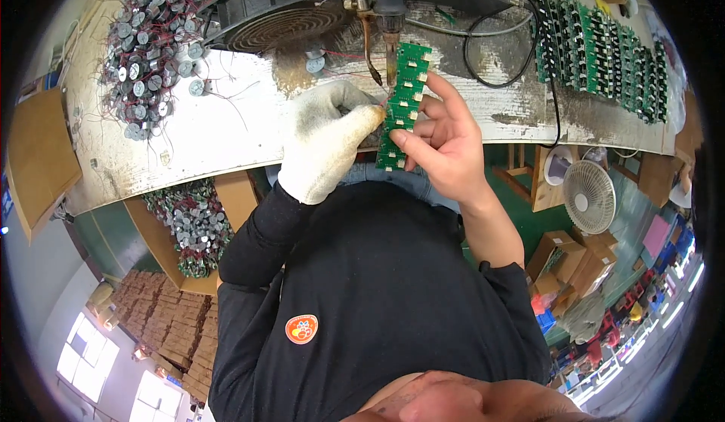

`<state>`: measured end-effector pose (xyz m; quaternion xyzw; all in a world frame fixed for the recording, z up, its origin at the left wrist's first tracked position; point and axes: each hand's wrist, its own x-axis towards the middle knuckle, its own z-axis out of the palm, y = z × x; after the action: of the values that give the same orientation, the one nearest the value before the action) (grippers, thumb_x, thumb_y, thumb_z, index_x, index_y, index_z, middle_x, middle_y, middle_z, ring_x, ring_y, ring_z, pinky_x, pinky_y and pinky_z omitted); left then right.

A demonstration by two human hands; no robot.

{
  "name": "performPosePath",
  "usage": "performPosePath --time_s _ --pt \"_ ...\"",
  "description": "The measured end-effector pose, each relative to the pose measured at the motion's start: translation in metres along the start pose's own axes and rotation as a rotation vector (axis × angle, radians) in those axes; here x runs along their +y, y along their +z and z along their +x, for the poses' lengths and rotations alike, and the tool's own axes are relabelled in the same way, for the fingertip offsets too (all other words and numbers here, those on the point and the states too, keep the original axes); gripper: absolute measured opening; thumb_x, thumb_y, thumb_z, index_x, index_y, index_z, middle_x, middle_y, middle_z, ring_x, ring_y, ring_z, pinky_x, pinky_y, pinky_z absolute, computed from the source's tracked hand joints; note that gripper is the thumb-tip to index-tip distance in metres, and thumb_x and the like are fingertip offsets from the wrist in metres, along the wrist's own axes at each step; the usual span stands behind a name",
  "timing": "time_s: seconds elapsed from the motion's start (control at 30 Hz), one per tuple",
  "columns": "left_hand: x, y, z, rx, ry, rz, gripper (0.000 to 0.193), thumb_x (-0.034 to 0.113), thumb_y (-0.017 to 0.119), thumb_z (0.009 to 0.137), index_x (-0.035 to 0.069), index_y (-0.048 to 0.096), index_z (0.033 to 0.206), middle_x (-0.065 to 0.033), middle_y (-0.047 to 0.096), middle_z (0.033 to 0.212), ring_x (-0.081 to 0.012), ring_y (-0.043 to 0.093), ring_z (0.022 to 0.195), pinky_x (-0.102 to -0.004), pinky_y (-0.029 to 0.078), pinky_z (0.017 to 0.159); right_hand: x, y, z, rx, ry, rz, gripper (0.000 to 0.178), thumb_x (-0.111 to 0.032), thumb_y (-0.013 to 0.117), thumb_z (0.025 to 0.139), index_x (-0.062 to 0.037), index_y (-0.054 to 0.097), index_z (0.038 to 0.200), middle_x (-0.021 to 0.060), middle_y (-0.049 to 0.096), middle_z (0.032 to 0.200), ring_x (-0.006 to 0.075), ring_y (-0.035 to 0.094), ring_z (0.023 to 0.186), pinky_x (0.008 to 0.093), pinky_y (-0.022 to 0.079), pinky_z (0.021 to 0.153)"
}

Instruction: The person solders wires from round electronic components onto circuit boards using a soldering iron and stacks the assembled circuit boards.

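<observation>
My right hand (445, 139), bare, holds a strip of green circuit boards (405, 105) upright between thumb and fingers, with small white connectors along it. My left hand (326, 131) wears a whitish glove; its thumb and forefinger are pinched at the strip's left edge, where a thin red wire (384, 102) shows at the fingertips. Just above the pinch, a soldering iron tip (392, 63) points down beside the strip. Left of the tip hangs a bent copper-coloured tube (369, 48). A round silver part (314, 64) with red wires lies behind my left hand.
Many round silver parts with wires (143, 67) are heaped at left. Rows of green circuit boards (604, 60) stand at right. A black fan housing (279, 22) and a looping black cable (483, 78) lie at the back. Below the table's left side sits a filled cardboard box (140, 218).
</observation>
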<state>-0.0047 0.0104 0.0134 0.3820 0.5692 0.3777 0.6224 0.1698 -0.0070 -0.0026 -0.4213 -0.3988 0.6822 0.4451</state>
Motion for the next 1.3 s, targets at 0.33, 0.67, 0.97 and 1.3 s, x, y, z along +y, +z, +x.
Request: performPosePath --time_s 0.33,0.67,0.97,1.3 --pt "-0.009 0.001 -0.003 0.034 -0.116 -0.079 0.013 0.01 0.065 0.079 -0.003 0.064 0.077 -0.0041 0.061 0.07 -0.0083 0.055 0.064 -0.0246 0.045 0.056 0.007 -0.001 -0.003 0.006 0.033 0.008 0.071 0.012 0.06 0.082 -0.0017 0.025 0.142 0.0182 0.059 0.111 0.0118 0.061 0.066 0.0213 0.049 0.047" --pt "0.0 0.002 -0.003 0.006 -0.07 -0.11 0.013 0.01 0.065 0.081 -0.003 0.064 0.079 -0.0045 0.062 0.071 -0.0084 0.056 0.063 -0.0244 0.047 0.057 0.0 0.001 -0.001 0.003 0.01 0.044 0.07 0.008 0.062 0.083 0.0 0.025 0.141 0.0159 0.059 0.107 0.0106 0.062 0.068 0.0205 0.048 0.049" --pt "-0.01 0.002 -0.002 0.007 -0.076 -0.107 0.014 0.01 0.066 0.08 -0.003 0.063 0.079 -0.0047 0.062 0.072 -0.0084 0.057 0.065 -0.0246 0.047 0.057 0.006 -0.001 -0.003 0.005 0.023 0.043 0.069 0.007 0.063 0.083 -0.0002 0.025 0.141 0.0155 0.059 0.106 0.01 0.061 0.067 0.0204 0.048 0.049" --pt "-0.011 0.0 -0.001 -0.005 -0.079 -0.062 0.015 0.011 0.065 0.082 -0.004 0.063 0.08 -0.0055 0.063 0.074 -0.009 0.058 0.067 -0.0247 0.048 0.059 0.006 0.0 -0.004 0.014 0.024 0.04 0.07 0.007 0.063 0.083 -0.0003 0.025 0.141 0.0164 0.059 0.107 0.0099 0.061 0.067 0.0205 0.048 0.049"
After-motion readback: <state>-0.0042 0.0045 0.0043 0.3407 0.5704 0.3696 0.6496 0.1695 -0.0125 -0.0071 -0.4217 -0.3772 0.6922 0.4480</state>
